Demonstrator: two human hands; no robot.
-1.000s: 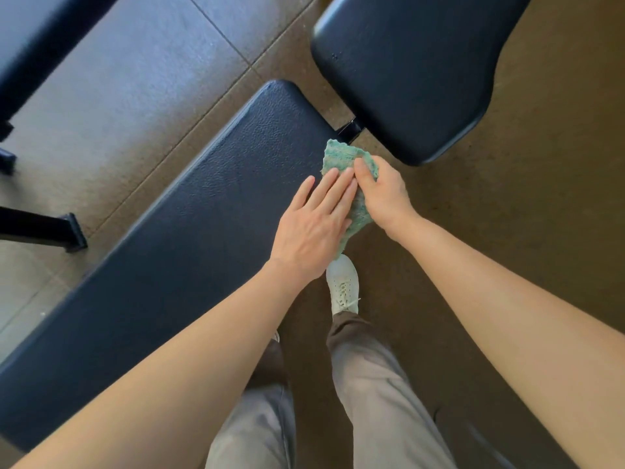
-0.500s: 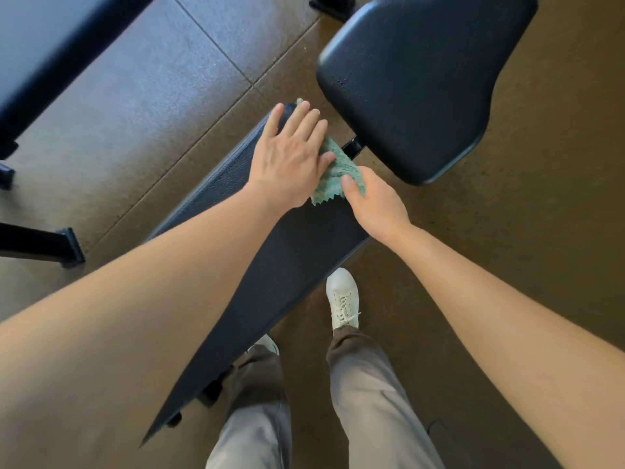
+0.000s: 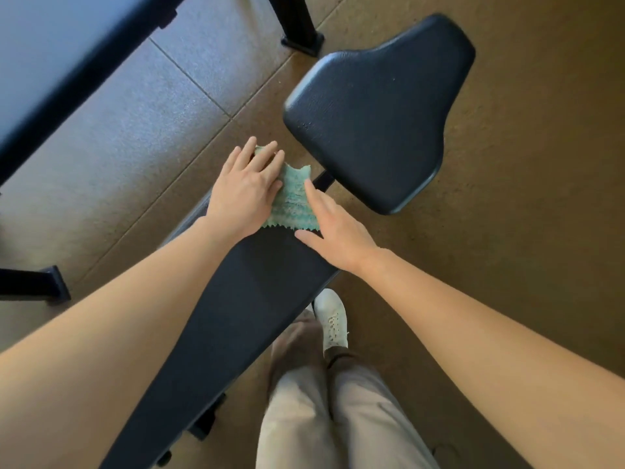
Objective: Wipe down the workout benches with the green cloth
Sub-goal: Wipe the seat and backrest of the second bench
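A green cloth (image 3: 293,202) with zigzag edges lies flat at the far end of the long black bench pad (image 3: 236,306). My left hand (image 3: 245,189) presses on the cloth's left part with straight fingers. My right hand (image 3: 333,228) lies flat at the cloth's right edge, fingers straight and touching it. Just beyond the cloth sits the bench's separate black seat pad (image 3: 375,113).
Another bench (image 3: 50,59) crosses the top left corner, with black frame feet (image 3: 301,25) on the tiled floor. A black foot (image 3: 40,286) stands at the left edge. My legs and a white shoe (image 3: 333,319) stand to the right of the long pad.
The cloth has been spread flatter at the pad's far end. My left hand slid across it to the far left. My right hand let go of its pinch and now lies flat.
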